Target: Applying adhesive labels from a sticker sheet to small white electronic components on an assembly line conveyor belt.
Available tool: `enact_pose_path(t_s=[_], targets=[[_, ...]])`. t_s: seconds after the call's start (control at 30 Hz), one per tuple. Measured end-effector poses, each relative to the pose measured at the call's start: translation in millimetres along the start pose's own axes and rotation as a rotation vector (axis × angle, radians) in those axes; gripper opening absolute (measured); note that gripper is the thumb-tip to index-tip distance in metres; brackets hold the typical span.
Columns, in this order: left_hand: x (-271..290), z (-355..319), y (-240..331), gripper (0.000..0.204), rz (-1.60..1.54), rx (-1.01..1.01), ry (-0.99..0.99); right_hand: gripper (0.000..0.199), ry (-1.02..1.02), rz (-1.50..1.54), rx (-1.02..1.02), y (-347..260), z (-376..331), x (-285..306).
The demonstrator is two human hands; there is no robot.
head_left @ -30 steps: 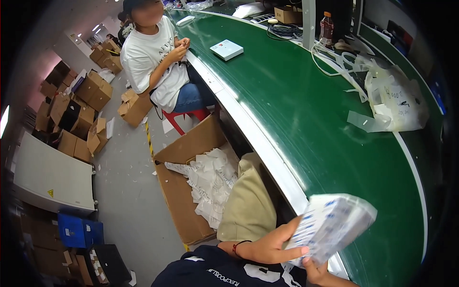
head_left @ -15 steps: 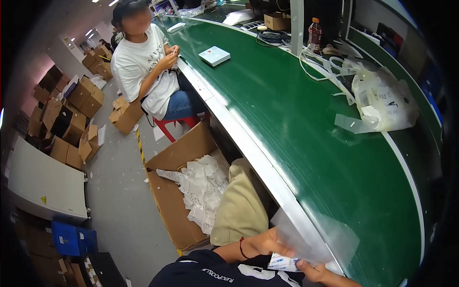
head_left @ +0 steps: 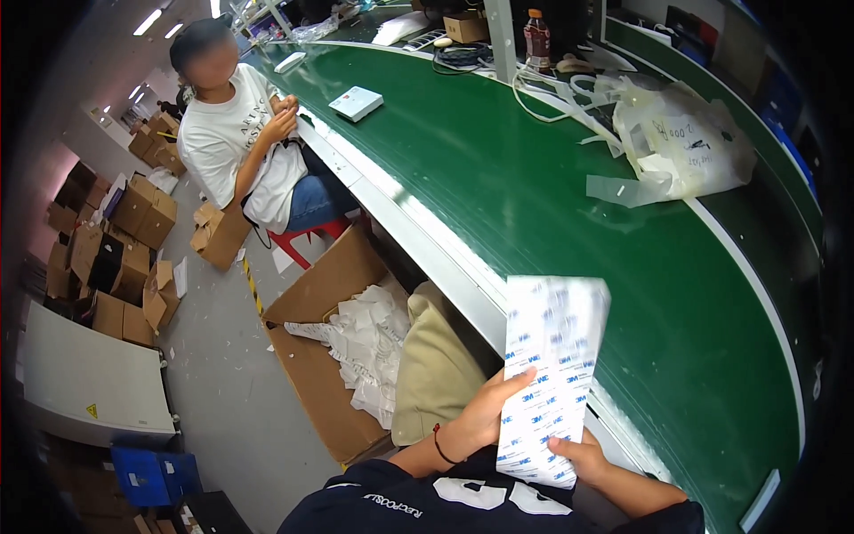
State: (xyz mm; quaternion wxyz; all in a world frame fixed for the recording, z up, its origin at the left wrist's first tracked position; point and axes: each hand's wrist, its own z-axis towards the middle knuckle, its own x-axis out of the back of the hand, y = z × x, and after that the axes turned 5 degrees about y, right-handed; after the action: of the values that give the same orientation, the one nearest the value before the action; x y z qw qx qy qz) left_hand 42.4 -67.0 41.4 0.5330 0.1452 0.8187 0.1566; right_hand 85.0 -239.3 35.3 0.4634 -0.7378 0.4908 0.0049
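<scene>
In the head view, the left hand (head_left: pixel 485 409) grips the left edge of a white, blue-printed, rectangular sheet (head_left: pixel 543 418), thumb on its face; the right hand (head_left: pixel 584 456) pinches its lower right. The sheet extends beyond both hands over a glossy green worktop (head_left: pixel 463 187). Left of the left hand stands an open brown cardboard box (head_left: pixel 316 383) holding crumpled white paper (head_left: pixel 366 343).

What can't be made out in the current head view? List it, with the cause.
All in the head view:
Left hand and right hand: most fingers hidden behind the blue-printed white sheet.
Sheet's upper print: blurred.
Open cardboard carton: bottom hidden by crumpled white paper.
Seated co-worker's hands: too small to tell whether they hold anything.
Black box, lower left: cut off by the lower edge.
</scene>
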Motion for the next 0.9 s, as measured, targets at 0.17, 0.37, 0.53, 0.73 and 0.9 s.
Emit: enact_pose_path(t_s=[0.17,0.37,0.53,0.73,0.9], targets=[[15,12,0,0.046,0.043,0.048,-0.254,0.051,-0.226,-0.196,0.115,8,0,5],[10,12,-5,0.048,0.073,-0.425,-0.972,0.051,-0.381,-0.498,0.235,9,4,17],[19,-17,0,0.047,0.201,-0.068,-0.224,0.048,-0.162,-0.087,-0.026,5,-1,0],[20,32,-2,0.065,0.142,-0.405,-1.196,0.047,-0.471,-0.345,0.306,12,6,14],[10,2,-13,0.052,-0.322,-0.194,-0.648,0.046,-0.272,-0.113,-0.064,5,11,18]])
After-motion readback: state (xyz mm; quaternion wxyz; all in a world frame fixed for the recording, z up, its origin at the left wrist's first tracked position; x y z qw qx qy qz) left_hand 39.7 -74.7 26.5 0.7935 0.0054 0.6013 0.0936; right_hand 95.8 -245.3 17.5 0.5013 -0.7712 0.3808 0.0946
